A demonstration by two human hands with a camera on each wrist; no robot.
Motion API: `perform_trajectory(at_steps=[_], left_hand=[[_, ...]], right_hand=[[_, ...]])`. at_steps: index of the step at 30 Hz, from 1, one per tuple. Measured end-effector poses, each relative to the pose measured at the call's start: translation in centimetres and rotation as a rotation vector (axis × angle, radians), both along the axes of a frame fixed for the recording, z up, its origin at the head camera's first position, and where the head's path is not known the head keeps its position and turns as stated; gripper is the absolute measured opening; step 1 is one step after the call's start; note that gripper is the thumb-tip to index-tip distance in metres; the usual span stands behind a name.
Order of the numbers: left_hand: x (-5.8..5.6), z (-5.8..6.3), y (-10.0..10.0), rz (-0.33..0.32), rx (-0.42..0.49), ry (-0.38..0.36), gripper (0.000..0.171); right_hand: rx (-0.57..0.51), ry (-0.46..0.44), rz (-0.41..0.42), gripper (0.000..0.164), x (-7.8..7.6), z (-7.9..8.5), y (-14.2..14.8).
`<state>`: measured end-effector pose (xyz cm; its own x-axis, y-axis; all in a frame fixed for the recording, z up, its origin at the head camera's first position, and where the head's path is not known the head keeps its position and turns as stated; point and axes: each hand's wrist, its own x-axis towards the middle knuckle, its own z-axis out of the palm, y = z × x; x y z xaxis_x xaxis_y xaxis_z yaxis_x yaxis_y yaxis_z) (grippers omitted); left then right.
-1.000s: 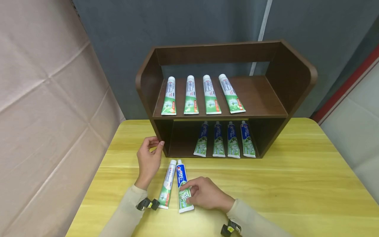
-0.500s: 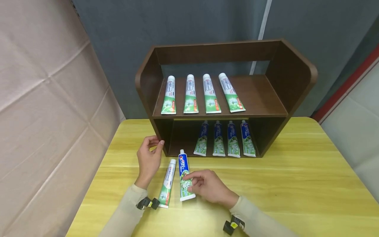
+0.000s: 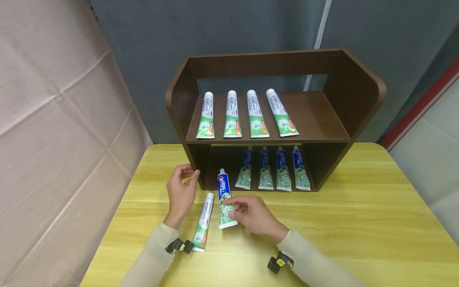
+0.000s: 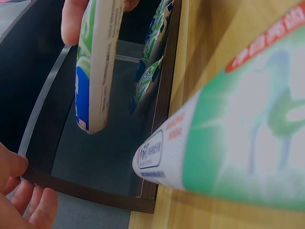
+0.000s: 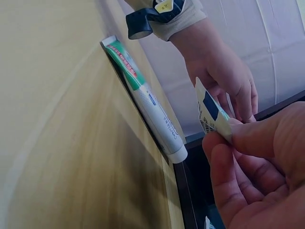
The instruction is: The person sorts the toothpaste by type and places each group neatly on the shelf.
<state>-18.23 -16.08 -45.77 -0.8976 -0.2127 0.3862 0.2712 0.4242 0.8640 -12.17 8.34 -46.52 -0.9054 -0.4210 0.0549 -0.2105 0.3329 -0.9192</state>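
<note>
My right hand (image 3: 256,215) pinches a blue and green toothpaste tube (image 3: 224,189) near its flat crimped end. The tube's capped end points at the left part of the lower compartment of a dark brown two-tier shelf (image 3: 312,140). In the left wrist view the held tube (image 4: 97,67) is off the surface, over the compartment. With thumb and fingers on either side of the shelf's left side panel, my left hand (image 3: 181,195) grips its front edge. Between my forearms a white and green toothpaste tube (image 3: 203,223) lies on the table.
Several white and green tubes (image 3: 232,115) lie in a row on the upper tier. Several blue and green tubes (image 3: 265,169) fill the right part of the lower tier. The yellow wooden table (image 3: 358,223) meets a pale cloth wall (image 3: 71,119) on the left.
My right hand has carried the blue and green tube forward from beside the white and green one toward the lower tier. My left hand stays at the shelf's side panel.
</note>
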Motion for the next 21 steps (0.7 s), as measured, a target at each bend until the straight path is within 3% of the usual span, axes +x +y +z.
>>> perform_trajectory(at_steps=[7,15,21], left_hand=[[0.0,0.1,0.1,0.002,-0.011,-0.001,0.024],[-0.1,0.1,0.0,-0.003,0.005,0.001,0.024],[-0.1,0.0,0.1,-0.003,0.007,0.002,0.024]], right_hand=[[0.028,0.073,-0.048,0.030,-1.5,0.1,-0.3],[0.028,0.053,-0.112,0.031,-3.3,-1.1,-0.5],[0.022,0.091,-0.161,0.030,-4.5,-1.7,-0.7]])
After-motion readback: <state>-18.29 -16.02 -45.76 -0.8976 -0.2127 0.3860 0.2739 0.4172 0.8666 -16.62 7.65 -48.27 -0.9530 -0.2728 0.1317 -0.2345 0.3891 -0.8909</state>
